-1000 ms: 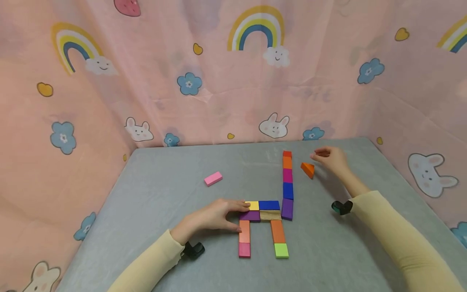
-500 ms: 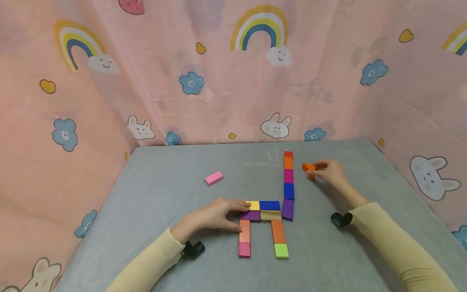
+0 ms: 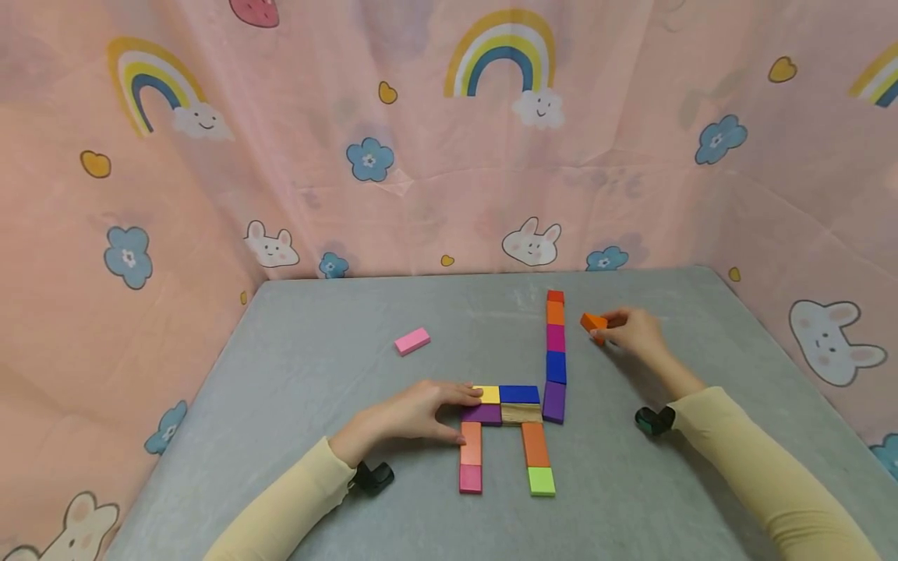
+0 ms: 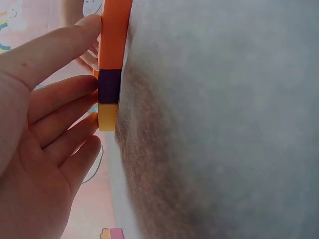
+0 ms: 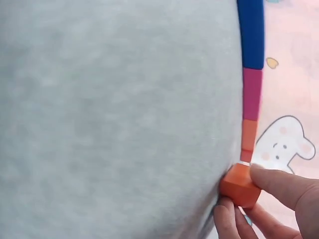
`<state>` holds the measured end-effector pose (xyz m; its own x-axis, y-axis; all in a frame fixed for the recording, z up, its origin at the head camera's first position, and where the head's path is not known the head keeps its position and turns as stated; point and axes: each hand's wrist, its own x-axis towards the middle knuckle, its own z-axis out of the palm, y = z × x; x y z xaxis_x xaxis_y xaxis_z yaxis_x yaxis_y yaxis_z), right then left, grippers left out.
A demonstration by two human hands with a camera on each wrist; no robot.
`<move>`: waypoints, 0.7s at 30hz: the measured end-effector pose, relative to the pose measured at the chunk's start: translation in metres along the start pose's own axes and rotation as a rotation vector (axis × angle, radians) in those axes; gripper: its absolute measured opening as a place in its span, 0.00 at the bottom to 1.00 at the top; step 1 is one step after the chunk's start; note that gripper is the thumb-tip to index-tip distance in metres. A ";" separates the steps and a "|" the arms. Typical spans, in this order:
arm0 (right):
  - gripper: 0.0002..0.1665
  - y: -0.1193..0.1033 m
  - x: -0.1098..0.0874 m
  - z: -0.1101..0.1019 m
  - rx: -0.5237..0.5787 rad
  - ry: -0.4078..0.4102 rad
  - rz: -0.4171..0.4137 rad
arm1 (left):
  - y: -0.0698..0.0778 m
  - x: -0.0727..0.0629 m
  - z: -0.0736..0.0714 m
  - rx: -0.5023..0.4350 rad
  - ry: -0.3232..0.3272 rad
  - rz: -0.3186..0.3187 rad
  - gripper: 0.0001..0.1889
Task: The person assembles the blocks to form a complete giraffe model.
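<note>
My right hand (image 3: 640,331) pinches an orange triangular block (image 3: 592,322) between thumb and fingers, to the right of the column. The right wrist view shows this orange block (image 5: 240,185) close to the table. My left hand (image 3: 421,409) rests its extended fingertips on the left end of the flat figure, at the yellow block (image 3: 489,395) and the purple block (image 3: 484,415). Its thumb touches the light orange block (image 3: 471,448) below. Beside the yellow one lies a blue block (image 3: 519,394), above a wood-coloured block (image 3: 521,413).
A column of blocks, with a magenta block (image 3: 556,338) midway, runs toward the back from the figure's right end. Two legs end in a dark pink block (image 3: 471,479) and a green block (image 3: 542,481). A loose pink block (image 3: 412,341) lies back left. Patterned cloth (image 3: 435,156) hangs behind.
My right hand has come down toward the orange triangular block and taken it between thumb and fingers. The left hand stays in place on the figure.
</note>
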<state>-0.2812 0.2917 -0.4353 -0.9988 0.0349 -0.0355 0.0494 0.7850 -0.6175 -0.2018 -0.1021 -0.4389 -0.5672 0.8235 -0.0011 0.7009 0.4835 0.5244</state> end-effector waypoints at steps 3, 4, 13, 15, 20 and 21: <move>0.31 -0.002 0.005 -0.004 0.002 -0.022 0.020 | 0.000 0.000 0.000 0.003 0.003 0.005 0.32; 0.31 -0.003 0.007 -0.006 0.011 -0.031 0.025 | 0.000 0.000 0.000 0.003 0.003 0.007 0.32; 0.30 -0.008 0.033 -0.019 -0.013 -0.039 0.033 | -0.002 0.001 0.001 0.021 0.007 0.020 0.32; 0.29 -0.010 0.038 -0.020 -0.025 -0.043 0.029 | -0.002 0.001 0.000 0.013 0.006 0.017 0.32; 0.27 -0.016 0.050 -0.018 -0.058 -0.072 0.010 | -0.001 0.000 0.000 0.003 0.005 0.011 0.32; 0.27 -0.017 0.052 -0.018 -0.067 -0.077 0.004 | -0.001 0.000 -0.001 0.001 0.005 0.010 0.32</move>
<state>-0.3345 0.2908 -0.4126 -0.9950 -0.0076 -0.0999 0.0503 0.8247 -0.5634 -0.2026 -0.1027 -0.4389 -0.5624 0.8268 0.0082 0.7067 0.4756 0.5238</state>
